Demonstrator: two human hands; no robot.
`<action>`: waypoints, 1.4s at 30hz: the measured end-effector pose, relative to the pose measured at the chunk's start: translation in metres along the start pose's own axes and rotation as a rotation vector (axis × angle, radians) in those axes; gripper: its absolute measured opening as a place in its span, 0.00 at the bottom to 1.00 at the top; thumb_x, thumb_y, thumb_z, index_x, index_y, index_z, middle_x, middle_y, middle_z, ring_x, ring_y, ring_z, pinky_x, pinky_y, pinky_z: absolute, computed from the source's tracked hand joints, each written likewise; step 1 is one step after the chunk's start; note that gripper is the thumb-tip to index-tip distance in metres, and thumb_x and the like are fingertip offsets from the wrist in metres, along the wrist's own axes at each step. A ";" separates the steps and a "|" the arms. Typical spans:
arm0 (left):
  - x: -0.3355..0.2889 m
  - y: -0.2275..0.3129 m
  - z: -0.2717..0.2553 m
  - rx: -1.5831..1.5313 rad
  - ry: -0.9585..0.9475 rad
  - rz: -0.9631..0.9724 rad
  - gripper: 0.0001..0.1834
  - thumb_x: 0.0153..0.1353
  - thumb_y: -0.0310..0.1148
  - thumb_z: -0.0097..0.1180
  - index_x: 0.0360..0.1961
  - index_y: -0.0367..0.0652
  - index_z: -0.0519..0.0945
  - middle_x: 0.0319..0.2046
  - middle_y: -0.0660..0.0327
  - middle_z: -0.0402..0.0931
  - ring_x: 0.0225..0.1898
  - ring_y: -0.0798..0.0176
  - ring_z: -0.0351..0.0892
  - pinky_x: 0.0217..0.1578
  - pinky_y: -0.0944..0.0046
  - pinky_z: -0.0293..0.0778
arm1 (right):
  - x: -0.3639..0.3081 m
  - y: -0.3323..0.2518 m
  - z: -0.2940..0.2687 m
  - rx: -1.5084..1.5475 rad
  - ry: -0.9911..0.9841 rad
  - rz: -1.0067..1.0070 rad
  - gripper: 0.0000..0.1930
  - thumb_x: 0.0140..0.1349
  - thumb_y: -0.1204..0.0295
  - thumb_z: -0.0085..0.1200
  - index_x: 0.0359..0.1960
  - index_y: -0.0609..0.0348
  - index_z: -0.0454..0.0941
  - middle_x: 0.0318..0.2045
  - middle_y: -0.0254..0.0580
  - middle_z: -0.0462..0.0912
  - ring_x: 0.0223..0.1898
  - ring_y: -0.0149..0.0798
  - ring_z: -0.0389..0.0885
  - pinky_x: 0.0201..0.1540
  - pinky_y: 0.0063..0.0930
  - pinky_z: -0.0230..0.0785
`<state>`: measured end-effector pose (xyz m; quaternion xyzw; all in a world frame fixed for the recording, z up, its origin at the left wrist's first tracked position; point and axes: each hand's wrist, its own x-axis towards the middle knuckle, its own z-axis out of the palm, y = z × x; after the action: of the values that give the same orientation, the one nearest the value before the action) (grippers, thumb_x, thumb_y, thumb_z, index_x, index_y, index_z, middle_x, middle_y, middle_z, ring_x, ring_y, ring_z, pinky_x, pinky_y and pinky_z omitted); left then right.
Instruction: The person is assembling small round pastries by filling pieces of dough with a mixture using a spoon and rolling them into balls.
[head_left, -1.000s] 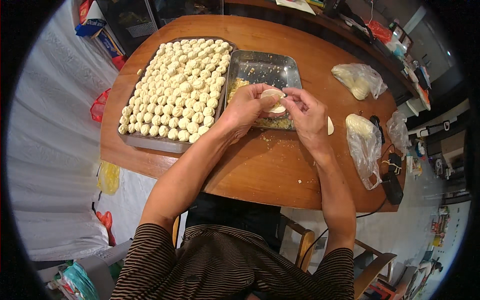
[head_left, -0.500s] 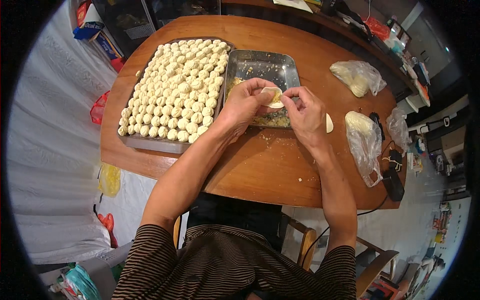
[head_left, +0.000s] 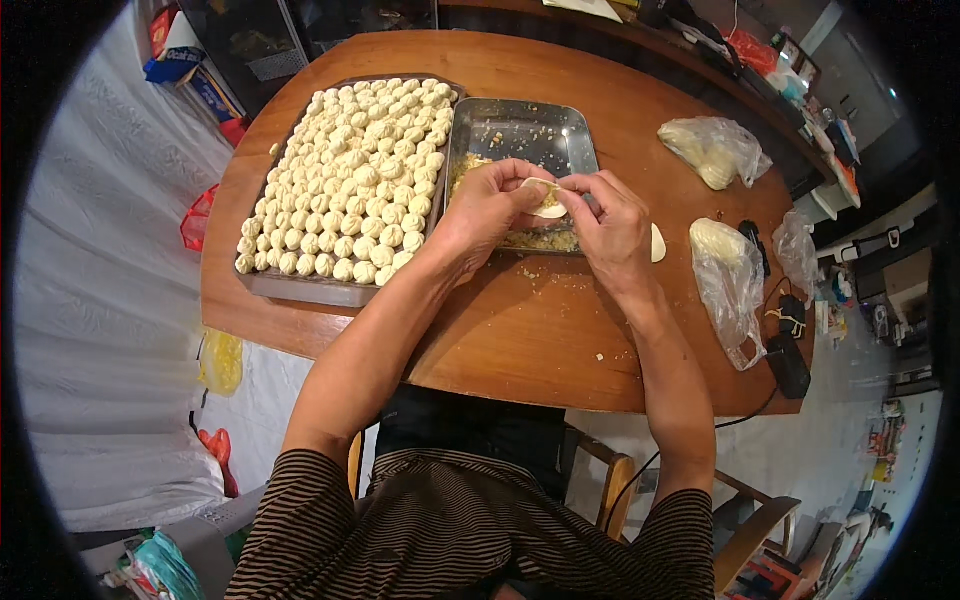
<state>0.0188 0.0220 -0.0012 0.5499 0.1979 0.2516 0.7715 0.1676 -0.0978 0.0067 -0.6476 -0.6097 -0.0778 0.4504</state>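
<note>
Between my two hands is a round dough wrapper (head_left: 549, 208) with crumbly yellowish filling on it. My left hand (head_left: 492, 208) is closed on its left side, thumb over the filling. The fingertips of my right hand (head_left: 606, 215) pinch the wrapper's right edge. Both hands are above a metal pan (head_left: 575, 125) with loose filling along its left and near sides. To the left, a large tray (head_left: 310, 290) holds rows of small pleated dumplings (head_left: 345, 180). A flat dough wrapper (head_left: 658, 244) lies on the table just right of my right hand.
Clear plastic bags of pale dough (head_left: 715, 155) (head_left: 720, 250) lie on the right of the wooden table (head_left: 520, 350). A black adapter (head_left: 788, 367) with a cable sits at the right edge. Crumbs dot the table before the pan. Wooden chair parts (head_left: 618, 480) show below.
The fingers of my right hand have shifted slightly left and inward over the wrapper's edge. My left hand keeps its hold in nearly the same place.
</note>
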 end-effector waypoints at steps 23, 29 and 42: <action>0.000 -0.001 0.000 0.131 0.035 0.037 0.07 0.74 0.24 0.58 0.50 0.36 0.82 0.43 0.61 0.84 0.41 0.70 0.84 0.45 0.67 0.85 | 0.000 -0.003 0.000 -0.037 0.009 -0.075 0.08 0.65 0.77 0.65 0.44 0.62 0.85 0.35 0.47 0.85 0.35 0.51 0.87 0.35 0.42 0.78; -0.003 0.002 0.002 0.073 0.034 0.034 0.09 0.74 0.25 0.59 0.51 0.34 0.80 0.43 0.60 0.84 0.41 0.69 0.84 0.45 0.67 0.85 | 0.000 0.000 0.000 -0.037 0.026 -0.072 0.05 0.65 0.77 0.65 0.41 0.62 0.85 0.34 0.46 0.85 0.33 0.51 0.87 0.35 0.41 0.78; 0.003 -0.004 -0.001 0.082 0.042 0.066 0.08 0.74 0.28 0.60 0.50 0.35 0.83 0.41 0.61 0.86 0.39 0.69 0.86 0.43 0.68 0.83 | 0.001 -0.004 -0.003 -0.052 -0.018 -0.055 0.04 0.64 0.78 0.64 0.39 0.61 0.83 0.36 0.46 0.84 0.35 0.54 0.87 0.35 0.44 0.78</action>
<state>0.0212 0.0238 -0.0052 0.5819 0.2063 0.2799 0.7352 0.1654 -0.0998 0.0107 -0.6427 -0.6291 -0.1001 0.4256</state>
